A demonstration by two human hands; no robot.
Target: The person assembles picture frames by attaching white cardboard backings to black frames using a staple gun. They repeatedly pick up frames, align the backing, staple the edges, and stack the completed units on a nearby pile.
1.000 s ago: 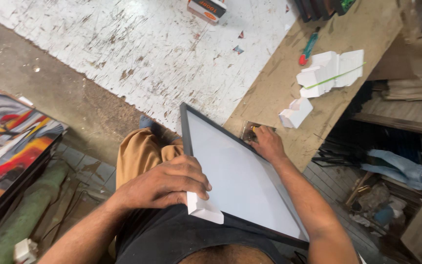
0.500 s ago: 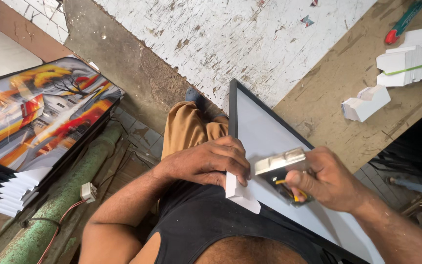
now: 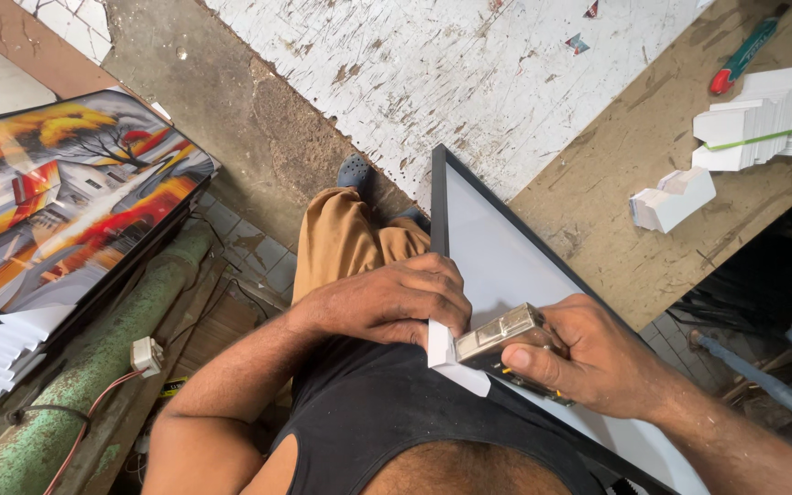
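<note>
The left hand [image 3: 387,302] presses a white corner guard [image 3: 451,362] onto the near corner of the black picture frame [image 3: 506,266], which leans off the wooden surface [image 3: 616,211] edge. The right hand [image 3: 588,353] grips a metal stapler [image 3: 501,335] touching that guard.

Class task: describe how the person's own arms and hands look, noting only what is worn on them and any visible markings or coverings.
Both arms are bare from shoulder to wrist; a black sleeveless top leaves them uncovered. The left hand and right hand wear no gloves. No rings, watch, bands or markings are visible on either.
</note>
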